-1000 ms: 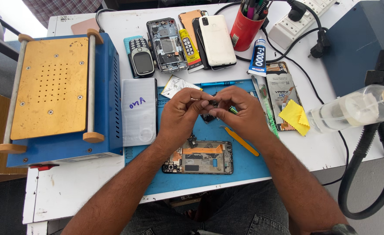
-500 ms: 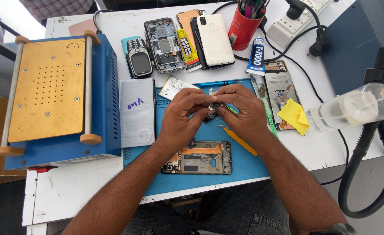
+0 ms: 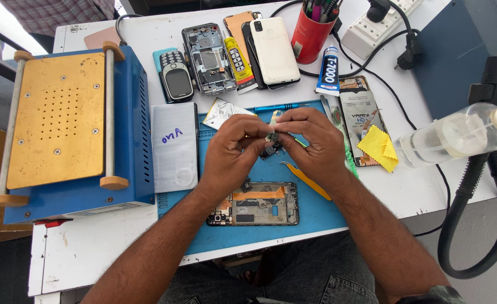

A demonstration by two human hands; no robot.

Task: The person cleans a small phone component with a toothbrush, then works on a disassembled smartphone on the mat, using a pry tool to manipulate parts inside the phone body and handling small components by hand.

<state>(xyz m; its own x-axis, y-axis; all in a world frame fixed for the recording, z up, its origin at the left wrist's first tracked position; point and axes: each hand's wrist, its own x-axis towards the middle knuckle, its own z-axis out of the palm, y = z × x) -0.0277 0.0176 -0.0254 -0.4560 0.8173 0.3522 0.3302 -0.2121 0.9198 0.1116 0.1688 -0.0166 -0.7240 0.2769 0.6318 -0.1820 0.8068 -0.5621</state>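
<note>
While both hands met over the blue work mat, a small phone part sat pinched between them, held clear of the mat. Left hand had thumb & forefinger closed on the part's left end; right hand gripped its right end w/ fingertips curled in. Exact kind of part too small to tell, looked like a little board or flex piece.

Just below the fingertips, more small dark bits lay on the mat. Nearer the wrists, an opened phone frame lay flat, insides up. By the right palm, yellow plastic tweezers lay on the mat. Beyond the fingertips, a blue screwdriver & a crumpled foil scrap.

Left of the left hand: grey slab, then a blue machine w/ a perforated brass-colour top plate. Right of the right hand: yellow cloth on a phone panel. Farther out past the fingers: keypad phone, gutted phone chassis, white phone back, glue tube, red pen cup, power strip. Far right: clear bottle.
</note>
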